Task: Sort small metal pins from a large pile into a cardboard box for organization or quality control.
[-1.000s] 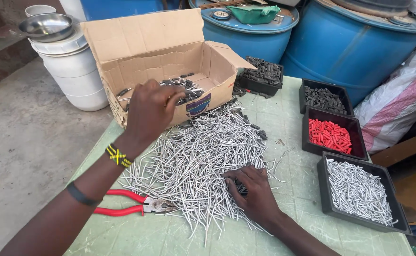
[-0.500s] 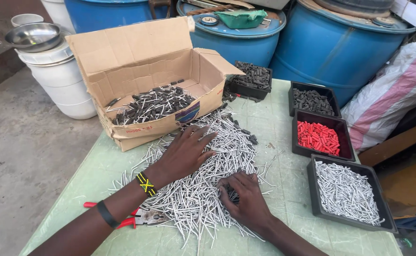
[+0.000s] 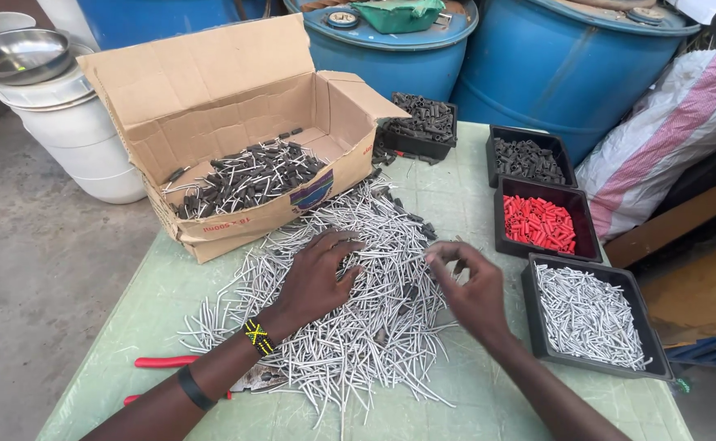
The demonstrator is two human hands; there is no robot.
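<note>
Hands over the pile of silver pins [image 3: 350, 294], head view

Half a second back my left hand [image 3: 317, 282] lay flat here; now I see it curled loosely into the pins in front of the cardboard box [image 3: 235, 139], while my right hand [image 3: 468, 290] has lifted, fingertips pinched on a pin or two, right of the box, near the tray of silver pins [image 3: 591, 314]; sorting goes on

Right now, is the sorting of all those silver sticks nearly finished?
Not nearly. Done: the cardboard box holds a heap of dark-tipped pieces, and a black tray holds plain silver ones. In hand: the left hand rests on the big silver pile, while the right hand pinches something small above it. Left: most of the pile covers the table.
</note>
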